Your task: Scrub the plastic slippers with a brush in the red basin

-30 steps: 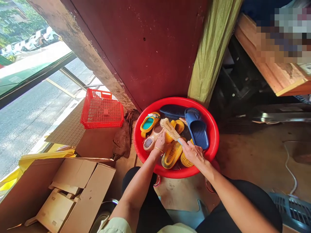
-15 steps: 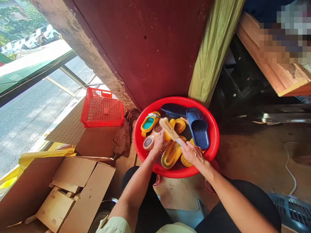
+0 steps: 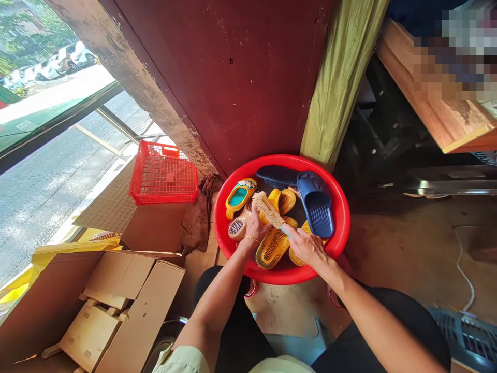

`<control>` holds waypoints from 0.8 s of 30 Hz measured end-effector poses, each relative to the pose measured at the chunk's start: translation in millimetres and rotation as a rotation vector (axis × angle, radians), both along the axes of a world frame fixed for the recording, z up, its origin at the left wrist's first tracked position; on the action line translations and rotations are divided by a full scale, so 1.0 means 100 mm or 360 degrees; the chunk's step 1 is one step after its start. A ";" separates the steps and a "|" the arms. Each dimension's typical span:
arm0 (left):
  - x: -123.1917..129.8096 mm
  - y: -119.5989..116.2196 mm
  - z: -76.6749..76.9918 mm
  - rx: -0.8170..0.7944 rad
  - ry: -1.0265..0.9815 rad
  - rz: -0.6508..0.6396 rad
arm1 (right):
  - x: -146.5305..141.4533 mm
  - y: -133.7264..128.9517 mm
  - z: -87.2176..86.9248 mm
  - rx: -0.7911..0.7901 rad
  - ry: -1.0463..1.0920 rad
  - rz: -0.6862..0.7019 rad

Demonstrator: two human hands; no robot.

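Note:
A red plastic basin (image 3: 344,223) sits in front of my knees with several slippers in it. My right hand (image 3: 308,247) is closed round the light blue handle of a scrubbing brush (image 3: 267,210) with pale bristles. The brush head slants up and left, over my left fingers. My left hand (image 3: 256,228) grips a beige slipper (image 3: 237,228) by its middle, largely covered by the hand and brush. A yellow slipper (image 3: 274,248) lies between my hands. A yellow and teal clog (image 3: 237,197) rests at the left; a navy slipper (image 3: 318,212) leans at the right.
To the left stand a red mesh crate (image 3: 166,176), a brown cloth (image 3: 196,220) and an open cardboard box (image 3: 140,311). A maroon panel (image 3: 233,93) rises behind the basin. A wooden table edge (image 3: 435,103) juts in from the right. A grey-blue slatted appliance (image 3: 466,336) is at lower right.
The brush has shifted slightly left and down, its head now nearer my left fingers. Both hands keep their hold, and the slippers stay about where they were.

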State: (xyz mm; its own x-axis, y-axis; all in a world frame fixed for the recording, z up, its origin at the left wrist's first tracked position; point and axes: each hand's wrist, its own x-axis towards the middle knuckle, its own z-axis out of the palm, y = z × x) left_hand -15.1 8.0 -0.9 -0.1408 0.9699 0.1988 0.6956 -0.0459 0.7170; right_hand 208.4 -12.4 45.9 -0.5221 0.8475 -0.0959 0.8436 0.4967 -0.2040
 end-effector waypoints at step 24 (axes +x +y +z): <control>-0.09 -0.01 0.08 -0.0046 0.0295 -0.0227 | 0.12 0.17 -0.01 0.0232 0.0532 -0.0114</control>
State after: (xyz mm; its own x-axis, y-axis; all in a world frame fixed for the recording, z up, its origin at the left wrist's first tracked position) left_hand -23.8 6.9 7.4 0.0346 0.9829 0.1806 0.8032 -0.1349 0.5802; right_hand 220.3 4.8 45.3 -0.4430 0.8752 0.1945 0.7760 0.4830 -0.4056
